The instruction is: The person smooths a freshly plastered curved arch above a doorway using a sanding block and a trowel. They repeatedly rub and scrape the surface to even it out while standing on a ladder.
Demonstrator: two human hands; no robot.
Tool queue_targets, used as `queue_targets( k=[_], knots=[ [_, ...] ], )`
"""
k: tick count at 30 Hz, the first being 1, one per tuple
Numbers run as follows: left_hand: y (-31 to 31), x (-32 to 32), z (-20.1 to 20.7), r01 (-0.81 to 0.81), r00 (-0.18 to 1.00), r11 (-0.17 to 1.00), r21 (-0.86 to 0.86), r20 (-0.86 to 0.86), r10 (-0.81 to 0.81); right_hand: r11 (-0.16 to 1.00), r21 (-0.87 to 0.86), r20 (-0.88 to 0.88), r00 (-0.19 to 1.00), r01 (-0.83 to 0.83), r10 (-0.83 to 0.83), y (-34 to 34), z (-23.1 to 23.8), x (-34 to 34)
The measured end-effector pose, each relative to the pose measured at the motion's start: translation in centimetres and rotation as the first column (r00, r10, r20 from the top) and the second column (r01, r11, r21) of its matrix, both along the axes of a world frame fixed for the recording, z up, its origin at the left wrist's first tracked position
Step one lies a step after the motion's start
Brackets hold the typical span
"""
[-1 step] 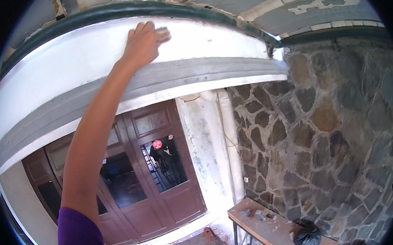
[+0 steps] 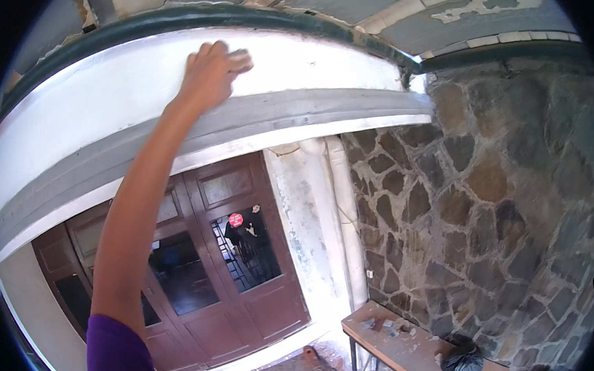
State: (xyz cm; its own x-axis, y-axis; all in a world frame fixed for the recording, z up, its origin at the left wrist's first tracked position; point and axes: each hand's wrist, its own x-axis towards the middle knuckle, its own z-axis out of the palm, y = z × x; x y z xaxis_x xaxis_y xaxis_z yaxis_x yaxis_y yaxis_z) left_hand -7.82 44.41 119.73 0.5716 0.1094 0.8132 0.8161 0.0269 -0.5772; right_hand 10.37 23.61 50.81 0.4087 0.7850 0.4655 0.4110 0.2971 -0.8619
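My left hand is raised high against the white wall band above the doors, its bare arm coming up from a purple sleeve. The fingers are bent and closed round a small greyish pad, which sticks out on the right side of the hand. What the pad is made of is too blurred to tell. Just above the hand runs a dark green pipe, and below it a grey moulding. My right hand is out of the picture.
Brown panelled doors with glass panes stand below. At the lower right, a narrow table carries rubble and a black plastic bag, beside a stone wall. A foot shows low down. White pipes run down the corner.
My left hand has slid slightly down and to the left along the white wall band with the pad. The whole view has shifted a little.
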Motion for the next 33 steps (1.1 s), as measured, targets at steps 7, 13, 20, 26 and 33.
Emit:
queue_targets(
  k=[7,13,20,26,33],
  knots=[
    [2.4,5.4,0.8,0.036,0.999,0.999,-0.033,0.033,-0.035,0.956,-0.136,-0.214,0.950,-0.262,0.230,0.0,0.8,1.4],
    [4.0,8.8,0.3,-0.152,0.988,0.967,-0.203,-0.011,0.153,0.892,-0.201,-0.218,0.906,-0.405,0.362,1.2,1.7,3.4],
    [6.0,11.1,0.6,0.028,0.998,0.999,0.031,-0.052,-0.026,0.745,-0.293,-0.209,0.801,-0.599,0.561,1.8,1.8,5.6],
    [6.3,12.2,-0.5,-0.035,0.998,0.992,-0.120,-0.062,0.028,0.795,-0.209,-0.122,0.822,-0.570,0.557,2.2,-0.2,4.8],
    [8.1,11.6,0.6,-0.090,0.986,0.993,-0.077,-0.147,0.078,0.773,-0.239,-0.072,0.804,-0.588,0.590,2.4,-1.5,4.4]
  ],
)
